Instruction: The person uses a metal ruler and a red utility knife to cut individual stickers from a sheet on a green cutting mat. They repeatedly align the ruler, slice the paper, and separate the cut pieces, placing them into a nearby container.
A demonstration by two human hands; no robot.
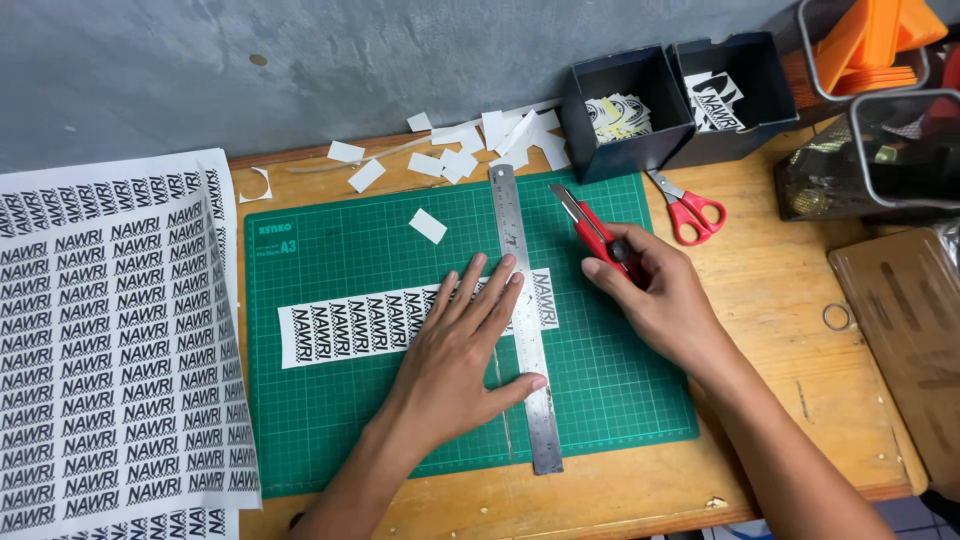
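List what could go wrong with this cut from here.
1. The left hand presses the steel ruler with fingertips at its cutting edge; the red utility knife in the right hand might ride up and nick them.
2. The hand holds only the ruler's middle, so it may pivot and skew the cut across the printed strip.

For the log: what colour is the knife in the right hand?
Red, with a bare metal blade; the utility knife in the right hand shows in the head view.

Wooden table [770, 290]; green cutting mat [330, 420]; scissors [690, 210]
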